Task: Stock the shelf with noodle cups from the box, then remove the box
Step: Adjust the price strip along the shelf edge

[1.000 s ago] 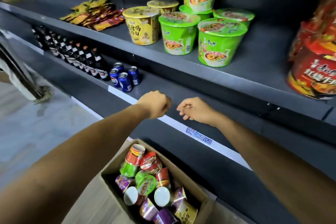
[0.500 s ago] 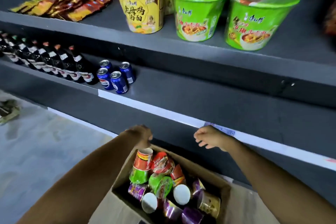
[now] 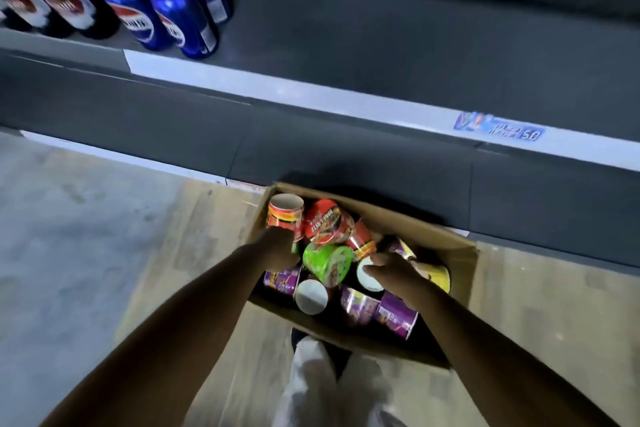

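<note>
Left hand [image 3: 278,248] and right hand [image 3: 393,270] apart inside the box [image 3: 446,243], among noodle cups [image 3: 327,262]; grip cannot be told. Box looks heaped, so most stocking, and its removal, likely remain.

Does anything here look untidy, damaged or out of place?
The colourful noodle cups in the brown cardboard box lie jumbled, on their sides or bottom-up, not stacked. The blue drink cans on the grey shelf stand upright. Nothing looks spilled.

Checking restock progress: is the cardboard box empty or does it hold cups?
Not empty: the box holds a jumble of red, green and purple noodle cups, most lying tipped.
</note>
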